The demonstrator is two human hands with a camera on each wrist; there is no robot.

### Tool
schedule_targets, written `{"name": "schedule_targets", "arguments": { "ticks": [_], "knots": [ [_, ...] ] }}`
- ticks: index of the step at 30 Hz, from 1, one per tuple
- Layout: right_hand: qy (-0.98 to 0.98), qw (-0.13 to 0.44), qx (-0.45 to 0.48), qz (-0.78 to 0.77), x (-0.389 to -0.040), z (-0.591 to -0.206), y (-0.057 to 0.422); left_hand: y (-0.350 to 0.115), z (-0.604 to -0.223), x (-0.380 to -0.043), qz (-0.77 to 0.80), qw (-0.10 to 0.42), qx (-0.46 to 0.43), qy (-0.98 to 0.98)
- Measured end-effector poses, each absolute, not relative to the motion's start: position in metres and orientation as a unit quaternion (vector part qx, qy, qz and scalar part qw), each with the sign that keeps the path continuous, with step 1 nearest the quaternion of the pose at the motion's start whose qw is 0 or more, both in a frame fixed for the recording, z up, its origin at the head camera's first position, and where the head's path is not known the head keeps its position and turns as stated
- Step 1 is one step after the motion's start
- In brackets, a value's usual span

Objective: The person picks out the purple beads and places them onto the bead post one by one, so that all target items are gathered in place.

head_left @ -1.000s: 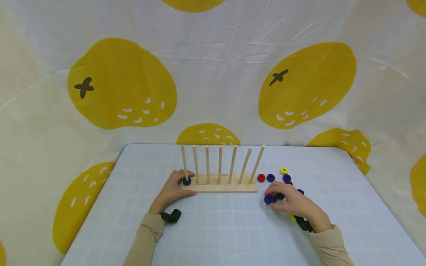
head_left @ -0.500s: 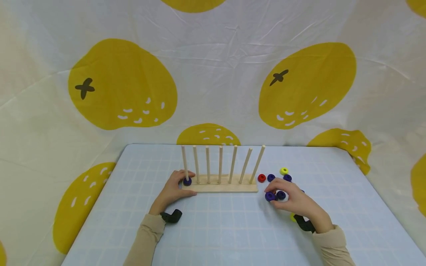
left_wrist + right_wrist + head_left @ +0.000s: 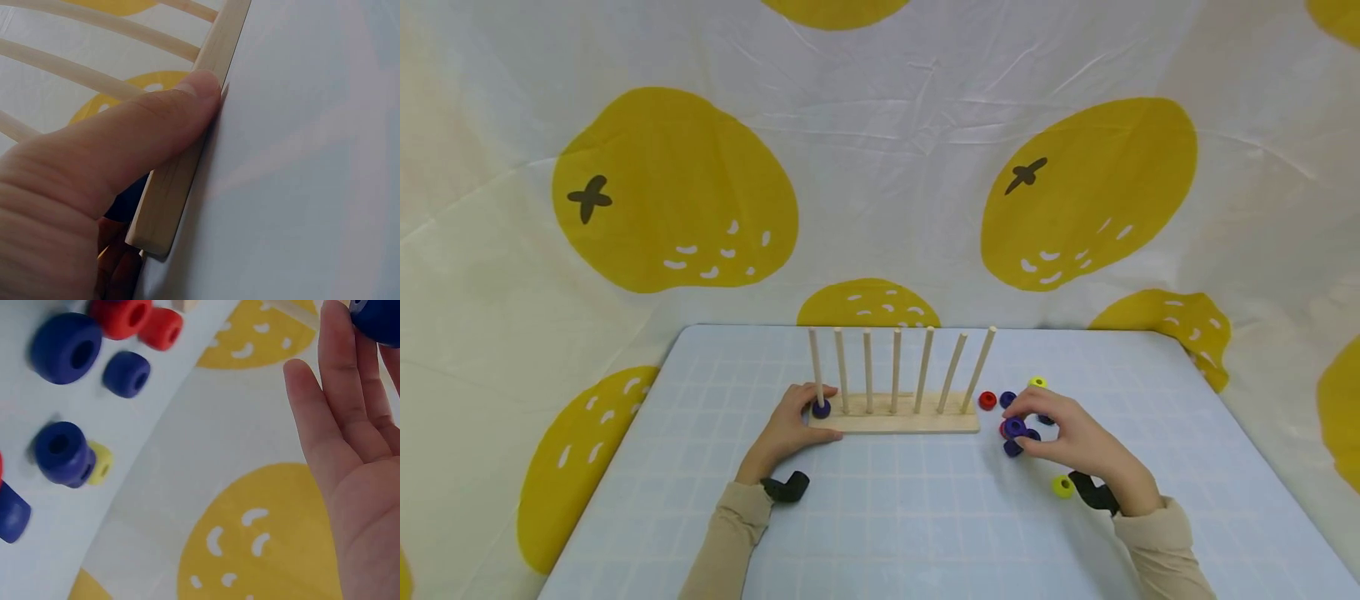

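Note:
My left hand (image 3: pixel 788 432) grips the left end of the wooden peg rack (image 3: pixel 910 426). Its thumb lies along the front edge of the base in the left wrist view. A dark blue bead (image 3: pixel 822 410) sits low on the leftmost peg; the other pegs are bare. To the right of the rack, my right hand (image 3: pixel 1078 437) pinches a blue bead (image 3: pixel 1015 427) above other beads. In the right wrist view, that blue bead (image 3: pixel 380 322) shows at the fingertips, partly cut off by the frame edge.
Loose beads lie right of the rack: a red bead (image 3: pixel 987 401), a blue bead (image 3: pixel 1008 400), a yellow bead (image 3: pixel 1037 382) and several more around the right hand. Another yellow bead (image 3: pixel 1062 487) lies nearer the front. A patterned cloth (image 3: pixel 880 167) hangs behind the table.
My right hand has risen from the beads with the blue bead and shifted slightly right. A red bead beneath and the front yellow bead now show. My left hand has stayed put.

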State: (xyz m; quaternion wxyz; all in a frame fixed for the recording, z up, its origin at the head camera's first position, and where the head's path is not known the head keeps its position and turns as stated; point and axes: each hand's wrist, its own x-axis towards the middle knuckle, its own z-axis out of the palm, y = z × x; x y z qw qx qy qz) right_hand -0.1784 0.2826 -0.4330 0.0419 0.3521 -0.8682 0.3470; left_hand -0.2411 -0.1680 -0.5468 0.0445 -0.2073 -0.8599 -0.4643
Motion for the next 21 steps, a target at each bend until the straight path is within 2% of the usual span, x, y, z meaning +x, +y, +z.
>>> {"name": "schedule_targets", "arguments": {
  "ticks": [21],
  "knots": [
    [-0.848,0.123,0.382,0.347,-0.193,-0.38,0.264,-0.169,-0.546,-0.24,-0.461,0.048,-0.216,-0.86]
  ]
}}
